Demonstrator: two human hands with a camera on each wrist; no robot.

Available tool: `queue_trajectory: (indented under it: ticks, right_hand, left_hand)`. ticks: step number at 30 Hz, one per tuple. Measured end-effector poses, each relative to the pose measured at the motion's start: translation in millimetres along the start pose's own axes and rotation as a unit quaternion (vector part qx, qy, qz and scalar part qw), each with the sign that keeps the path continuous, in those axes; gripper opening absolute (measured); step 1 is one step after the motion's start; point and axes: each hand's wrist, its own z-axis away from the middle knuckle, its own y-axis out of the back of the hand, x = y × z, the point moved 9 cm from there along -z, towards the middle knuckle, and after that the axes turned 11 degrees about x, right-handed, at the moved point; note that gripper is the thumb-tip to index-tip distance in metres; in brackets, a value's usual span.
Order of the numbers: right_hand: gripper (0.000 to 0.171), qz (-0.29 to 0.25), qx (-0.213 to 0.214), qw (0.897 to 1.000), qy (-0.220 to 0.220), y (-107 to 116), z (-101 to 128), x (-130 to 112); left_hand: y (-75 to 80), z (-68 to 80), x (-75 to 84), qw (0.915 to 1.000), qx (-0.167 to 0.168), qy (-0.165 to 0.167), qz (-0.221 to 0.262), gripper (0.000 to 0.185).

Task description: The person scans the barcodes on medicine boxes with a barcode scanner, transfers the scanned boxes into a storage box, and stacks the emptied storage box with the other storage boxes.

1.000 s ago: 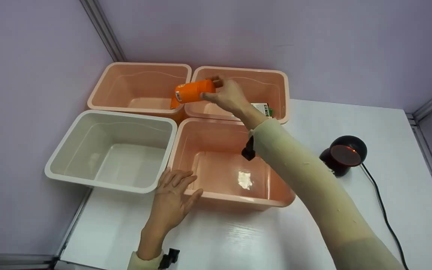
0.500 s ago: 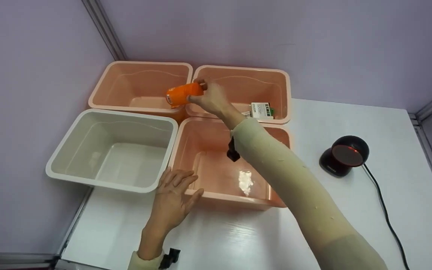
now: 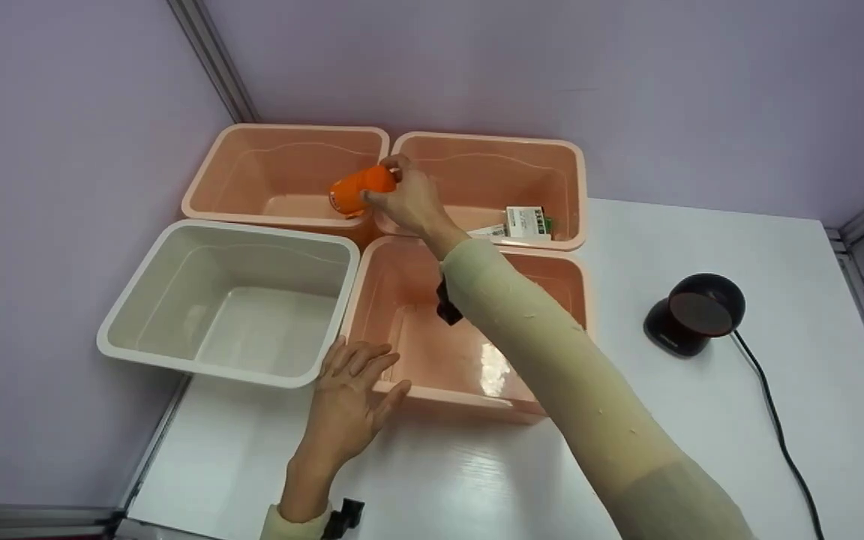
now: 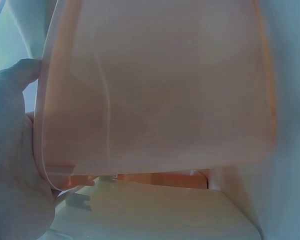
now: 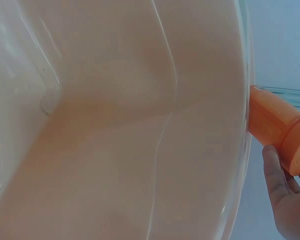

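Observation:
An orange bottle with a wide cap (image 3: 361, 189) lies on its side in the grip of my right hand (image 3: 409, 196), thumb on one side and fingers on the other. It hovers over the right end of the back left pink bin (image 3: 282, 128). Below it shows a small orange patch, mostly hidden. In the right wrist view the bottle (image 5: 277, 125) appears beyond a bin's rim, with fingers about its cap end. My left hand (image 3: 346, 409) rests on the near left corner of the front pink bin (image 3: 469, 393), fingers extended over the rim.
A white bin (image 3: 199, 366) stands left of the front pink bin. The back right pink bin (image 3: 492, 139) holds a white box (image 3: 526, 222) and other small items. A black scanner-like device (image 3: 702, 307) with a cable (image 3: 777, 431) stands on the white table (image 3: 627, 247).
My right hand has carried the orange bottle left, from over the back right bin's edge to over the back left bin. The left hand has stayed in place.

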Motion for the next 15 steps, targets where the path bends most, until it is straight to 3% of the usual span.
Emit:
queue_trajectory:
  ticks: [15]
  right_hand:
    - [0.059,-0.004,0.020,1.000,-0.022,-16.8,1.1,1.1]
  left_hand:
    - [2.5,1.9,4.3,1.0000,0.002,-0.006,0.004,0.038]
